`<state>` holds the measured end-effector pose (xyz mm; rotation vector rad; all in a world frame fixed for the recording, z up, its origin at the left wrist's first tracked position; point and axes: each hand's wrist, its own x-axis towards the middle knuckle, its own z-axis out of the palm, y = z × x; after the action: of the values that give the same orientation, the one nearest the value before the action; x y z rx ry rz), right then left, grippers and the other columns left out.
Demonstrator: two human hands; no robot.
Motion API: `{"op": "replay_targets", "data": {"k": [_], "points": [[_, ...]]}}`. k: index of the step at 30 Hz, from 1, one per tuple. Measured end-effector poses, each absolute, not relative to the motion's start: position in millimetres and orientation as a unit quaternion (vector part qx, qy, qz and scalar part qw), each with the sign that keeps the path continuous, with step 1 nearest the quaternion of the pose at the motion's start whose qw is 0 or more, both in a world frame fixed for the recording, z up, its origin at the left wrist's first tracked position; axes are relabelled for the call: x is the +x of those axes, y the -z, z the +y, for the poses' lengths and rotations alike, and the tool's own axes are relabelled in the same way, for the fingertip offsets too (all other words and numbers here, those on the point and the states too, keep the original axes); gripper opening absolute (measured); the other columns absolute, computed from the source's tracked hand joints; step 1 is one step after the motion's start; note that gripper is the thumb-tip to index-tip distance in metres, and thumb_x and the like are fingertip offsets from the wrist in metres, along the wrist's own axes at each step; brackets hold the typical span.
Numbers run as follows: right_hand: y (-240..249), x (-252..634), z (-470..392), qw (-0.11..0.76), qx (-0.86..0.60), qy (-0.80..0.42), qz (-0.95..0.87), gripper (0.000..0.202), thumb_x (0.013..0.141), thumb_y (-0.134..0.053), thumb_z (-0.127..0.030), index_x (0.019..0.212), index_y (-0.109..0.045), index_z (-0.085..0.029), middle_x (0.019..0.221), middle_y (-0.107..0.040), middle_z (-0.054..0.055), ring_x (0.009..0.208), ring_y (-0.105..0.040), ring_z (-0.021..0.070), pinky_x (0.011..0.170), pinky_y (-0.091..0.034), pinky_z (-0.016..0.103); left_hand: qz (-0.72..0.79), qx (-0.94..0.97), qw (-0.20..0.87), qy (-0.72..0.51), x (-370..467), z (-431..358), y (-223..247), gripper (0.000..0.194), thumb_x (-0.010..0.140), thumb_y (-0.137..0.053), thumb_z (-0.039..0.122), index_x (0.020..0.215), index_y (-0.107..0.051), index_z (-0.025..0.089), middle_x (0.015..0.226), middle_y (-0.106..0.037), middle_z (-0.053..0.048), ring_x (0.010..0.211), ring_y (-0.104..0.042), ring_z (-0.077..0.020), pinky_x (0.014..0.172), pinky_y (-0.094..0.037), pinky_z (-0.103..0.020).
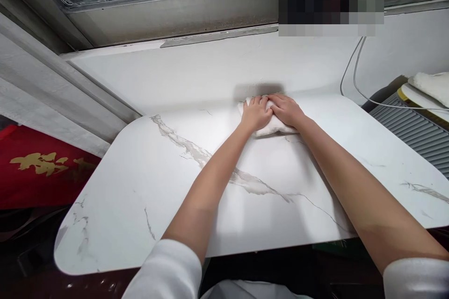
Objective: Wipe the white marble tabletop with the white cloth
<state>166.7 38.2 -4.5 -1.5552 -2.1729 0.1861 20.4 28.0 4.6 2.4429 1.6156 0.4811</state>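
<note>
A folded white cloth (275, 126) lies on the white marble-patterned table (168, 187), near its back edge by the wall. My left hand (256, 113) presses on the left part of the cloth, its fingers bent over it. Close beside it, my right hand (286, 110) rests on the cloth's right and upper part. The two hands nearly touch at the thumbs. Parts of the cloth are hidden under both palms.
Behind the table rises a white wall (210, 72) below a window frame. Thin cables (355, 72) hang at the right, above a grey ribbed object (414, 117). A red cloth with gold characters (21, 187) is at the left.
</note>
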Motion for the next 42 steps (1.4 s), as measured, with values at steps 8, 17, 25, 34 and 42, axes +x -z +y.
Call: {"op": "replay_targets", "data": {"k": [8, 17, 25, 34, 42], "points": [[10.2, 178.2, 42.3, 0.203, -0.559, -0.049, -0.803, 0.057, 0.094, -0.028, -0.029, 0.144, -0.051, -0.014, 0.153, -0.049, 0.008, 0.143, -0.041, 0.0275, 0.118, -0.031, 0.05, 0.554, 0.815, 0.075, -0.151, 31.8, 25.5, -1.8, 0.052, 0.099, -0.029, 0.032, 0.147, -0.041, 0.016, 0.156, -0.042, -0.011, 0.147, -0.031, -0.0238, 0.123, -0.018, -0.051], [8.8, 175.9, 46.5, 0.214, -0.571, -0.044, -0.791, 0.054, 0.093, -0.03, -0.027, 0.141, -0.053, -0.017, 0.149, -0.053, 0.009, 0.139, -0.044, 0.0292, 0.116, -0.033, 0.051, 0.524, 0.833, 0.089, -0.155, 26.0, 40.5, -4.7, 0.05, 0.099, -0.032, 0.034, 0.145, -0.043, 0.019, 0.152, -0.047, -0.008, 0.142, -0.038, -0.0236, 0.12, -0.025, -0.048], [6.2, 177.4, 63.1, 0.211, -0.596, -0.021, -0.775, 0.048, 0.091, -0.033, -0.027, 0.131, -0.06, -0.019, 0.14, -0.057, 0.012, 0.129, -0.05, 0.0318, 0.108, -0.04, 0.051, 0.544, 0.818, 0.08, -0.17, 33.3, 55.9, -3.0, 0.047, 0.098, -0.035, 0.035, 0.141, -0.048, 0.02, 0.147, -0.05, -0.009, 0.139, -0.038, -0.0267, 0.115, -0.031, -0.046], [11.9, 189.6, 35.5, 0.213, -0.574, -0.031, -0.79, 0.055, 0.094, -0.027, -0.028, 0.14, -0.053, -0.016, 0.149, -0.052, 0.011, 0.139, -0.044, 0.0291, 0.115, -0.033, 0.05, 0.559, 0.816, 0.058, -0.133, 46.4, 24.9, -2.2, 0.053, 0.1, -0.027, 0.031, 0.15, -0.039, 0.017, 0.157, -0.04, -0.009, 0.146, -0.031, -0.0236, 0.123, -0.02, -0.05], [13.8, 232.0, -80.2, 0.181, -0.567, 0.026, -0.803, 0.054, 0.095, -0.027, -0.029, 0.14, -0.051, -0.013, 0.148, -0.052, 0.016, 0.139, -0.046, 0.0296, 0.113, -0.038, 0.051, 0.514, 0.849, 0.091, -0.088, 78.5, -81.6, -5.2, 0.061, 0.101, -0.02, 0.036, 0.156, -0.028, 0.011, 0.164, -0.028, -0.013, 0.152, -0.021, -0.0294, 0.122, -0.014, -0.06]]}}
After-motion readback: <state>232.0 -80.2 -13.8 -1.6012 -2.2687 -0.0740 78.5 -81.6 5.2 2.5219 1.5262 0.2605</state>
